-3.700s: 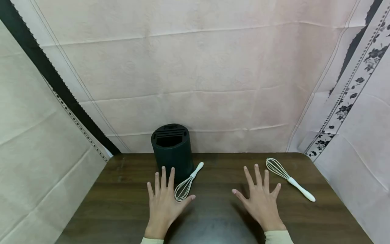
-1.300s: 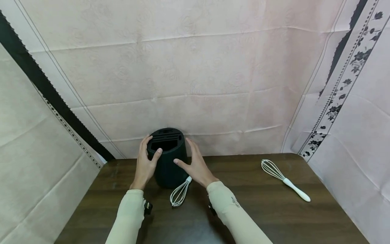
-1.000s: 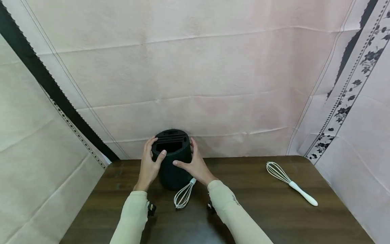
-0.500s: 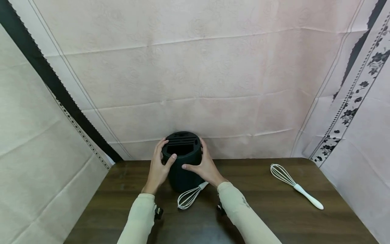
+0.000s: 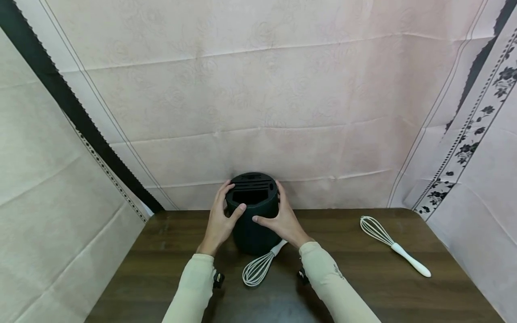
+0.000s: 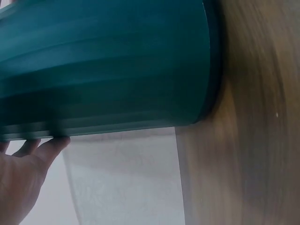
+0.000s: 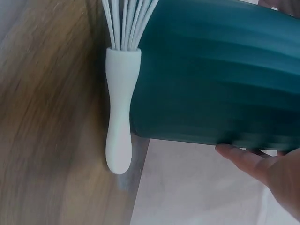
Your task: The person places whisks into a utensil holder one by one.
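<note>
Left hand and right hand clamp the upright green holder, fingers spread, near the desk's back edge; it has shifted toward the right edge since earlier.

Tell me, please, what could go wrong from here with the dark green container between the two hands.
The nearer whisk lies close to the foot of the dark green container, so sliding the container toward the person might shove it along or catch its handle.
The left hand and right hand hold the container high on its sides, so a push could tip it rather than slide it.
</note>
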A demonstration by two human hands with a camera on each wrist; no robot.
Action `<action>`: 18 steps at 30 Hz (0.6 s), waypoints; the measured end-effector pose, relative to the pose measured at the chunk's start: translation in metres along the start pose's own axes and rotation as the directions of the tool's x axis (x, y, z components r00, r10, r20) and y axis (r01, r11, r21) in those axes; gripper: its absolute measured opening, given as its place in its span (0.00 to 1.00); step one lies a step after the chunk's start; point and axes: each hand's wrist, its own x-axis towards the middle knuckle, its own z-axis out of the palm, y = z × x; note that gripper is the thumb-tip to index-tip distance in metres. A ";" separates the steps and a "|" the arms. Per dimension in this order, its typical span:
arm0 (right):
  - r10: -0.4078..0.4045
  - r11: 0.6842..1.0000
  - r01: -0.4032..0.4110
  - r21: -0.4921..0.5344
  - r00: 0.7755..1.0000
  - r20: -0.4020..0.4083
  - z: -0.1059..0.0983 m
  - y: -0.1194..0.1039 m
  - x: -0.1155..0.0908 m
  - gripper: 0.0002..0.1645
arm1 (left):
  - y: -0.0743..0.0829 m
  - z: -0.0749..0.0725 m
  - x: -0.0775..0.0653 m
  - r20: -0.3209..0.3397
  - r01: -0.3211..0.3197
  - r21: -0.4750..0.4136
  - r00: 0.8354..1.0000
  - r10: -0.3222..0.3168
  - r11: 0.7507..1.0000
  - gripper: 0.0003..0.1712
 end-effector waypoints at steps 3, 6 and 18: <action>-0.004 1.000 0.004 0.002 1.000 -0.001 -0.008 0.003 -0.001 0.75 | 0.002 0.007 0.002 0.003 0.005 -0.010 1.000 -0.005 1.000 0.39; -0.006 1.000 0.006 0.005 1.000 -0.006 -0.015 0.007 -0.001 0.74 | 0.001 0.015 0.004 0.013 0.011 -0.015 1.000 -0.010 1.000 0.39; 0.007 1.000 -0.006 0.018 0.999 -0.032 -0.050 0.014 -0.008 0.73 | 0.015 0.048 0.017 0.047 0.036 -0.077 0.998 -0.033 0.996 0.40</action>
